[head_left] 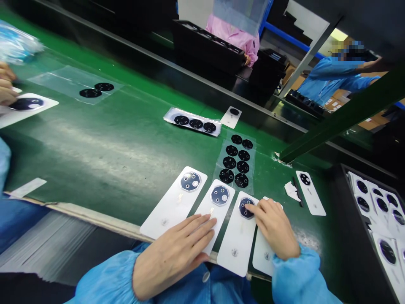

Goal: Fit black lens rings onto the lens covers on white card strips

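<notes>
Several white phone back covers lie side by side at the near edge of the green belt [104, 143]. My left hand [177, 249] lies flat, fingers stretched out, on the lower part of the second cover [218, 202]. My right hand [274, 228] rests over the fourth cover [264, 253], its index finger pressing on the dark camera ring of the third cover [237, 240]. The first cover [174, 202] at the left lies untouched. A clear sheet with several black camera rings [236, 162] lies just beyond the covers.
Another strip of three black rings [194, 123] and a small white cover [230, 117] lie further back. A lone cover [311, 194] lies right. A black tray of covers [376, 215] stands at far right. Another person's hand [6, 84] holds a cover at left. Workers in blue and pink stand behind.
</notes>
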Demonstrator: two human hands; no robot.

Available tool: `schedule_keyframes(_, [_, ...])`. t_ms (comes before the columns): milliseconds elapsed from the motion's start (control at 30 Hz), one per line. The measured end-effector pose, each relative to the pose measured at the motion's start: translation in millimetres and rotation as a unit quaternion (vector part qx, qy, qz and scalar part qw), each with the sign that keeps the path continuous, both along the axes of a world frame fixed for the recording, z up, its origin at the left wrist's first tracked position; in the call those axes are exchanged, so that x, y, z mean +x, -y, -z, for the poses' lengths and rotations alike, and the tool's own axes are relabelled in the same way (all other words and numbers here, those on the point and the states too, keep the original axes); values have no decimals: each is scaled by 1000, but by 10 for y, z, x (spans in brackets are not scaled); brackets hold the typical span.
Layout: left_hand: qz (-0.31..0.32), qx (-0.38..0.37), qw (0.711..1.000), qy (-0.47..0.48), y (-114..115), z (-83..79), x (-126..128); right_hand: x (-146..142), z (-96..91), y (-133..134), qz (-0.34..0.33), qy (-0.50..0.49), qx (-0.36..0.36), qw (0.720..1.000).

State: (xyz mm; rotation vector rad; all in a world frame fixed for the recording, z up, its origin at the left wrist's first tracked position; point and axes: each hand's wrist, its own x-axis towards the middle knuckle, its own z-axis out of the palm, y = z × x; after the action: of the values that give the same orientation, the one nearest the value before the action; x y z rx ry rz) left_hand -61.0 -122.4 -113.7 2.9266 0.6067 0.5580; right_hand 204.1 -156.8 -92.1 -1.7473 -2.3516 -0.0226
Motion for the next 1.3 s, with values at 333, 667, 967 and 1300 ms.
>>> schedule_keyframes(333, [-42,62,997,-11,200,92,132,78,-97,258,308,-435,-21,846])
schedule_keyframes(667, [-22,52,998,-12,129,38,201,-69,30,301,304,-514,-38,801])
schedule_keyframes(967, [7,46,998,31,-103,-11,342,-125,103,197,325,-507,-57,796])
schedule_keyframes(1300, [9,44,999,21,-195,9,556,-129,122,11,233,-381,-25,894])
